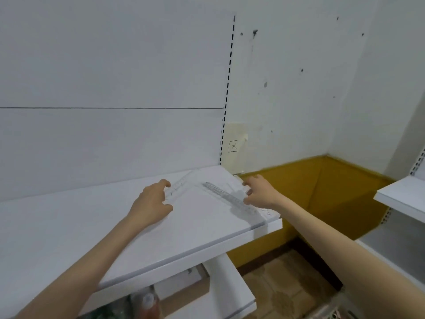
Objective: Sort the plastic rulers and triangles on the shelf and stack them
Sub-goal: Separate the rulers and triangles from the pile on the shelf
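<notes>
On the white shelf (92,222), the left hand (153,201) pinches the near end of a clear ruler (178,185) that angles away toward the wall. The right hand (259,192) curls its fingers round a clear plastic piece (240,188) of unclear shape. A marked ruler (226,196) lies just to that hand's left.

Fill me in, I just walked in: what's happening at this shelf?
A person works at a white shelf with both hands. The left hand holds one clear piece, and the right hand grips the end of a ruler by the shelf's right edge. I can't make out a finished stack.
</notes>
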The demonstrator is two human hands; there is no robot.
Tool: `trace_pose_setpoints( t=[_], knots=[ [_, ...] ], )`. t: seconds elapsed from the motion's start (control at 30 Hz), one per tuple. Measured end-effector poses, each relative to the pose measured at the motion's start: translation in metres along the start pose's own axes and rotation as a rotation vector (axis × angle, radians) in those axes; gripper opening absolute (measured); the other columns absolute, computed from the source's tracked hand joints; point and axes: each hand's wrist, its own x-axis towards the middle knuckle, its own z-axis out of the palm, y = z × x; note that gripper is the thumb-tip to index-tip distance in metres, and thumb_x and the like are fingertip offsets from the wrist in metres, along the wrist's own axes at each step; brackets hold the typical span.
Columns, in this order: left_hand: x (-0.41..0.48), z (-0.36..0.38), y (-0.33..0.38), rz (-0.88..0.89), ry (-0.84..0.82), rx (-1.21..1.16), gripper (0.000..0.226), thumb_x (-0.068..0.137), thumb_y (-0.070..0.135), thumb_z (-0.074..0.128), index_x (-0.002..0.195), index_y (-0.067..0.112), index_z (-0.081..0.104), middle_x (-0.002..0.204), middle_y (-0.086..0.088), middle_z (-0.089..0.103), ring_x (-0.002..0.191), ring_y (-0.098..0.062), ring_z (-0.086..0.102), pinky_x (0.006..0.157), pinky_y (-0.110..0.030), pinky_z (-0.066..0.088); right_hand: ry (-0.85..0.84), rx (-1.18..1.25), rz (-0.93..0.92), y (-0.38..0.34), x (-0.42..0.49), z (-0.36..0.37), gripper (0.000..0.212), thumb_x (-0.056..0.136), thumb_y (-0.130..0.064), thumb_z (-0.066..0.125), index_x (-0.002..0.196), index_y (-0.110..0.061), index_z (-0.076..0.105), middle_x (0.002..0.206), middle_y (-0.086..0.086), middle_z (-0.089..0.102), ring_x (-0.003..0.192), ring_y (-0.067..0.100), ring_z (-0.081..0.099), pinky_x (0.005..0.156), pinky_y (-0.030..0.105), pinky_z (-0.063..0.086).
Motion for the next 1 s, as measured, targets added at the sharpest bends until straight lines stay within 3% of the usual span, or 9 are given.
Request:
trace_pose_setpoints(
  t=[0.17, 0.27, 0.47, 0.57, 0.67, 0.8, 0.87, 1.0],
  knots=[
    [0.008, 0.005, -0.01, -0.058, 0.02, 0.017, 0.046, 0.078, 0.017, 0.065, 0.122, 0.02, 0.05, 0.096, 0.005, 0.059, 0.084, -0.018, 0.053, 0.071, -0.031, 0.044, 0.03, 0.105, -0.159, -0.004, 0.03, 0.022, 0.043, 0.081, -0.01, 0.069, 0.122, -0.007, 0.059, 0.121, 0.007, 0.057, 0.093, 0.011, 0.058, 0.081, 0.023, 0.052],
    [0.011, 0.002, -0.019, -0.091, 0.029, 0.082, 0.044, 0.079, 0.023, 0.065, 0.12, 0.026, 0.051, 0.096, 0.012, 0.058, 0.085, -0.016, 0.053, 0.071, -0.028, 0.04, 0.069, 0.129, -0.205, -0.01, 0.042, 0.039, 0.036, 0.081, -0.009, 0.065, 0.117, -0.01, 0.063, 0.116, 0.006, 0.062, 0.096, 0.016, 0.061, 0.085, 0.025, 0.051],
    [0.014, 0.003, -0.034, -0.116, 0.052, -0.044, 0.041, 0.074, 0.017, 0.069, 0.113, 0.023, 0.057, 0.086, 0.014, 0.058, 0.076, -0.017, 0.056, 0.078, -0.038, 0.051, -0.007, 0.02, -0.308, 0.0, 0.055, 0.054, 0.032, 0.088, -0.024, 0.062, 0.119, -0.015, 0.063, 0.119, 0.001, 0.064, 0.111, 0.019, 0.056, 0.094, 0.028, 0.044],
    [0.012, 0.005, -0.037, -0.09, 0.03, -0.073, 0.038, 0.074, 0.015, 0.068, 0.108, 0.026, 0.057, 0.088, 0.013, 0.059, 0.072, -0.017, 0.057, 0.075, -0.037, 0.052, -0.032, -0.085, -0.383, 0.006, 0.058, 0.057, 0.041, 0.094, -0.038, 0.056, 0.127, -0.016, 0.06, 0.136, 0.003, 0.054, 0.13, 0.021, 0.04, 0.106, 0.032, 0.031],
    [0.011, 0.005, -0.034, 0.004, -0.021, -0.102, 0.037, 0.075, 0.016, 0.069, 0.101, 0.037, 0.054, 0.09, 0.017, 0.062, 0.082, -0.015, 0.058, 0.076, -0.031, 0.049, 0.06, -0.075, -0.433, 0.003, 0.054, 0.054, 0.05, 0.094, -0.039, 0.054, 0.139, -0.018, 0.048, 0.148, 0.001, 0.041, 0.14, 0.019, 0.026, 0.114, 0.034, 0.021],
    [0.01, 0.002, -0.013, 0.164, -0.144, -0.107, 0.034, 0.065, 0.045, 0.064, 0.097, 0.049, 0.051, 0.098, 0.031, 0.062, 0.092, -0.001, 0.057, 0.083, -0.021, 0.043, 0.144, -0.136, -0.659, -0.01, 0.047, 0.046, 0.071, 0.084, -0.036, 0.067, 0.146, -0.025, 0.034, 0.151, -0.004, 0.036, 0.141, 0.016, 0.025, 0.115, 0.032, 0.015],
    [0.01, 0.003, -0.001, 0.24, -0.199, -0.102, 0.038, 0.064, 0.054, 0.06, 0.1, 0.048, 0.052, 0.104, 0.036, 0.06, 0.096, 0.001, 0.057, 0.087, -0.019, 0.041, 0.15, -0.189, -0.782, -0.02, 0.04, 0.047, 0.068, 0.082, -0.029, 0.068, 0.143, -0.028, 0.039, 0.145, -0.005, 0.045, 0.134, 0.015, 0.037, 0.113, 0.033, 0.019],
    [0.014, 0.008, 0.005, 0.295, -0.24, -0.129, 0.035, 0.077, 0.028, 0.076, 0.105, 0.039, 0.058, 0.099, 0.025, 0.066, 0.095, 0.001, 0.057, 0.083, -0.014, 0.042, 0.115, -0.152, -0.942, -0.023, 0.024, 0.052, 0.036, 0.086, -0.014, 0.062, 0.121, -0.022, 0.062, 0.121, 0.0, 0.064, 0.103, 0.018, 0.061, 0.085, 0.034, 0.052]
  ],
)
